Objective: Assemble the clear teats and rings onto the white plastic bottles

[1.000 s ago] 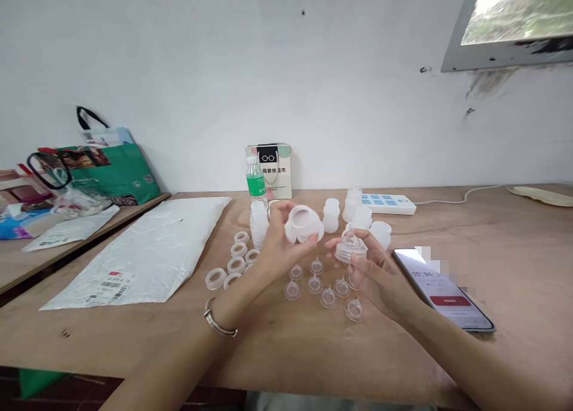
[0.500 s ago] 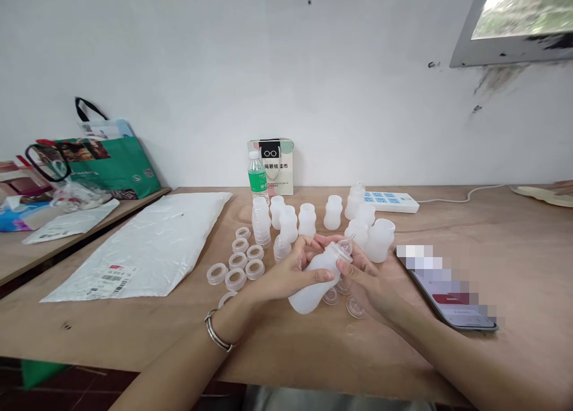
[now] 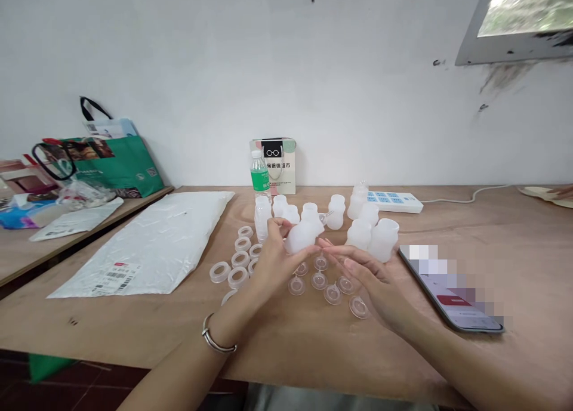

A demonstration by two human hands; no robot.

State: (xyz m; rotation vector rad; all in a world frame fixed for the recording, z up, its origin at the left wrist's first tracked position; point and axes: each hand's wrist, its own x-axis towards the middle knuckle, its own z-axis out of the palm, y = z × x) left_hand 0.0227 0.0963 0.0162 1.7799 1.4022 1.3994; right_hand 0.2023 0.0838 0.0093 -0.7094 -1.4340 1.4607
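My left hand (image 3: 280,247) grips a frosted white baby bottle (image 3: 301,237), tilted so that its rounded base faces me and its teat end points away to the right. Fingers stretched out, my right hand (image 3: 364,268) is just right of the bottle's base; its fingertips are close to it, and I cannot tell if they touch. Below the hands lie several clear teats (image 3: 332,293) on the table. Left of my left wrist are several translucent collar rings (image 3: 219,272). Behind the hands stand several more frosted bottles (image 3: 335,212), some partly hidden.
A phone (image 3: 450,291) lies at the right, and a white power strip (image 3: 396,201) behind. A water bottle (image 3: 260,181) stands before a paper bag (image 3: 286,166). At the left are a white plastic mailer (image 3: 152,244) and a green bag (image 3: 129,166). Another person's hand (image 3: 561,191) shows far right.
The baby bottle has moved up and left, its teat end turning away from me. My right hand has come off the bottle's neck and its fingers have straightened. More teats show below.
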